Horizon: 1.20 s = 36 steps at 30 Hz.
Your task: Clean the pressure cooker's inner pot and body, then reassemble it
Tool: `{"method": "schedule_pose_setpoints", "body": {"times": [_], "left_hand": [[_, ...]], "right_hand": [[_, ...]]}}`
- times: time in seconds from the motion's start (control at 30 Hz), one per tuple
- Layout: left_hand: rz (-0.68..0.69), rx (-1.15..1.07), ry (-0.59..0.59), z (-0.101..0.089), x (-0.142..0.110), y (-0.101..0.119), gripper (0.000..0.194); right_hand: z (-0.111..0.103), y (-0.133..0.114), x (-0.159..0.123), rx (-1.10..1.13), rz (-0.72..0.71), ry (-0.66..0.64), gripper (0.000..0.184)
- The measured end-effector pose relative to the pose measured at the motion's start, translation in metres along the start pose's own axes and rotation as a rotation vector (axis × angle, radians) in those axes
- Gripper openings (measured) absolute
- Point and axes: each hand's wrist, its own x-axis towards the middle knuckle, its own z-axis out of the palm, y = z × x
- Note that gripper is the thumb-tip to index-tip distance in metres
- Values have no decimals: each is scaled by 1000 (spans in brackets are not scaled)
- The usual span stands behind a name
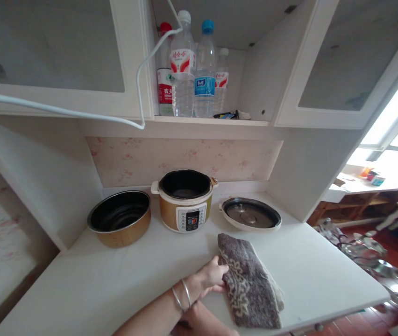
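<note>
A folded grey-brown towel (250, 282) with a pale flower pattern lies on the white countertop near its front edge. My left hand (215, 275), with two silver bangles (182, 295) on the wrist, is closed on the towel's left edge. Close below that wrist is my right hand (202, 321), its fingers mostly hidden under the left forearm. Behind the hands stands an uncovered gold and white electric pressure cooker (169, 212), dark inside. On its left is a gold inner pot (124, 238) with a black interior. The round lid (250, 217) rests underside up on the right.
Several plastic bottles (204, 95) stand on the open shelf overhead. A white cable (80, 114) hangs across the left cabinet door. Side panels (290, 172) bound the counter. Shiny metal pots and lids (363, 252) sit on the red floor at right.
</note>
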Motion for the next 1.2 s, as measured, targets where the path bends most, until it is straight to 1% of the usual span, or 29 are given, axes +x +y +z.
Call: {"method": "schedule_pose_setpoints", "body": {"times": [0.07, 0.1, 0.17, 0.2, 0.23, 0.3, 0.37, 0.43, 0.5, 0.57, 0.6, 0.67, 0.77, 0.83, 0.9, 0.97, 1.07, 1.2], "left_hand": [[27, 23, 34, -27, -17, 4, 59], [55, 10, 65, -41, -27, 7, 58], [177, -48, 172, -72, -48, 11, 50], [259, -77, 259, -88, -59, 12, 44], [342, -98, 369, -106, -69, 11, 40], [464, -115, 606, -141, -92, 7, 35], [540, -110, 815, -177, -115, 2, 38], [593, -79, 987, -213, -138, 0, 39], [620, -31, 1149, -247, -158, 3, 39], [599, 26, 1281, -278, -173, 12, 37], [563, 54, 1314, -292, -178, 18, 36], [468, 109, 1306, -314, -184, 30, 37], [335, 173, 1240, -335, -187, 45, 42], [278, 166, 1200, -342, -186, 51, 44], [248, 125, 1162, -346, -185, 53, 42], [264, 82, 1131, -348, -183, 52, 38], [356, 38, 1113, -346, -179, 50, 30], [457, -41, 1056, -334, -179, 43, 23]], "right_hand": [[-12, -1, -2, 65, 33, -61, 25], [-18, -2, 0, 102, 73, -88, 25], [-29, -4, 10, 157, 160, -116, 24], [-34, -5, 18, 162, 182, -116, 24], [-40, -6, 28, 153, 190, -98, 25], [-52, -10, 51, 101, 168, -18, 27], [-63, -17, 79, 54, 148, 81, 27], [-73, -26, 108, 66, 180, 136, 28], [-80, -35, 137, 110, 234, 142, 30], [-83, -42, 166, 126, 267, 133, 33], [-83, -44, 180, 118, 278, 132, 35], [-82, -47, 207, 91, 306, 137, 39], [-78, -51, 241, 38, 327, 151, 50], [-75, -53, 257, 7, 319, 150, 58], [-70, -57, 267, -15, 310, 131, 64], [-65, -61, 270, -32, 310, 105, 65], [-57, -66, 268, -60, 319, 79, 67], [-48, -71, 257, -86, 326, 87, 67]]}}
